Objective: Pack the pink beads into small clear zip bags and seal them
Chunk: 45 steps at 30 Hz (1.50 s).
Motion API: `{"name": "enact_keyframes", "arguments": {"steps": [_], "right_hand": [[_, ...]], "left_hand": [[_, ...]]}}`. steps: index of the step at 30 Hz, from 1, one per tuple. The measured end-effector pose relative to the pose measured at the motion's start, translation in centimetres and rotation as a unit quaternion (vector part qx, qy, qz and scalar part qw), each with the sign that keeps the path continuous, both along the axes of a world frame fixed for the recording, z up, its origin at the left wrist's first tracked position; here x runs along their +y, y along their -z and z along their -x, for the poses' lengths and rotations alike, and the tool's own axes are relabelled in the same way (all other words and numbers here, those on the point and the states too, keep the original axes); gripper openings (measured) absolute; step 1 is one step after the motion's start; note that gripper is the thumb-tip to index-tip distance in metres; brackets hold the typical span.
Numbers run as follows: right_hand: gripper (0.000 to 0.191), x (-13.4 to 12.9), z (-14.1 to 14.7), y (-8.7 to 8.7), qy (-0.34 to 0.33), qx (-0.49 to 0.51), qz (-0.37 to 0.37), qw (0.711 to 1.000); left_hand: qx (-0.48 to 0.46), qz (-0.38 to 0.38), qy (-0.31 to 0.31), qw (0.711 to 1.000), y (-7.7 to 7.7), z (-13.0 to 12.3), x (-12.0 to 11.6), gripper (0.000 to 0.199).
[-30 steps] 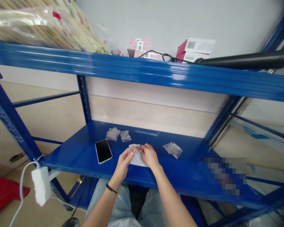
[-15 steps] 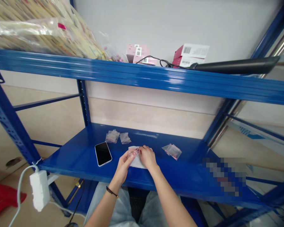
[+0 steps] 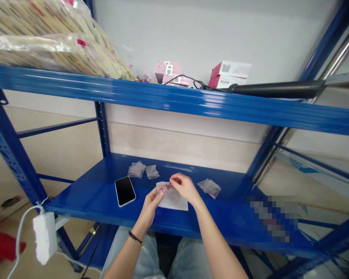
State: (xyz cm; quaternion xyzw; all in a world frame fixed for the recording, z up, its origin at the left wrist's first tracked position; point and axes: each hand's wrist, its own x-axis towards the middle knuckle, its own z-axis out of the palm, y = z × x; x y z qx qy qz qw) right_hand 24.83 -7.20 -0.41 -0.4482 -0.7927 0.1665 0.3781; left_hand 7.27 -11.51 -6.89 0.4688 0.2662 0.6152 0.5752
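A small clear plastic bag (image 3: 162,189) with reddish contents is pinched in my left hand (image 3: 150,202). My right hand (image 3: 186,189) has its fingers closed on a small red-and-dark strand, bead-like in look (image 3: 170,185), at the bag's right end; it is too small to make out fully. Both hands are over a white sheet (image 3: 174,201) lying on the blue shelf. To the right of my right hand lie small clear bags with reddish contents (image 3: 211,188). Beyond my left hand are clear bags that look flat (image 3: 137,169) and another small pile (image 3: 152,171).
A phone (image 3: 125,191) lies to the left on the blue shelf (image 3: 90,186). Above, an upper shelf beam (image 3: 174,99) crosses the view, bearing packed envelopes (image 3: 52,42), pink boxes (image 3: 168,71) and a black tube-like object (image 3: 276,90). A white power strip (image 3: 45,236) hangs at lower left.
My right hand has lifted and shifted slightly right, drawing the strand into view and uncovering more of the white sheet. My left hand still holds the bag. The camera view has shifted slightly.
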Motion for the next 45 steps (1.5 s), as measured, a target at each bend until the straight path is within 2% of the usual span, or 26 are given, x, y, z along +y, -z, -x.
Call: {"name": "enact_keyframes", "arguments": {"steps": [3, 8, 10, 12, 14, 16, 20, 25, 37, 41, 45], "right_hand": [[0.014, -1.1, 0.9, -1.1, -0.092, 0.044, 0.008, 0.995], [0.02, -1.6, 1.6, -1.4, -0.125, 0.021, -0.014, 0.992], [0.023, -0.8, 1.1, -0.9, -0.096, 0.053, -0.015, 0.994], [0.025, 0.3, 0.2, -0.1, -0.031, 0.062, -0.009, 0.998], [0.027, 1.3, -0.7, 1.0, 0.038, 0.038, -0.001, 0.999], [0.028, 2.0, -1.2, 2.3, 0.076, 0.002, 0.004, 0.997], [0.027, 2.1, -0.6, 4.2, 0.073, -0.058, 0.014, 0.996], [0.027, 2.5, 2.0, 5.0, 0.079, -0.134, 0.023, 0.988], [0.018, 6.4, 7.5, 4.6, 0.083, -0.232, 0.046, 0.968], [0.021, 6.4, 7.7, 3.7, 0.096, -0.207, 0.059, 0.972], [0.022, 5.9, 7.1, 1.7, 0.086, -0.135, 0.059, 0.985]], "left_hand": [[-0.003, -0.005, 0.001, 1.0, -0.3, -0.1, -0.2, 0.041], [-0.01, -0.008, 0.012, 1.0, -0.6, -0.1, -0.3, 0.042], [-0.01, -0.002, 0.01, 1.0, -0.4, -0.1, -0.2, 0.039], [-0.023, 0.01, 0.001, 1.0, -0.2, -0.1, -0.1, 0.037], [-0.052, 0.025, -0.01, 0.998, 0.1, -0.1, 0.2, 0.036], [-0.09, 0.045, -0.026, 0.995, 0.4, 0.0, 0.4, 0.037], [-0.157, 0.1, -0.088, 0.979, 0.8, 0.3, 0.9, 0.043], [-0.224, 0.151, -0.135, 0.953, 0.6, 0.9, 1.1, 0.049], [-0.251, 0.17, -0.113, 0.946, 0.4, 1.2, 0.9, 0.048], [-0.23, 0.158, -0.113, 0.954, 0.3, 1.1, 0.8, 0.049], [-0.189, 0.136, -0.117, 0.965, 0.4, 0.9, 0.7, 0.05]]}}
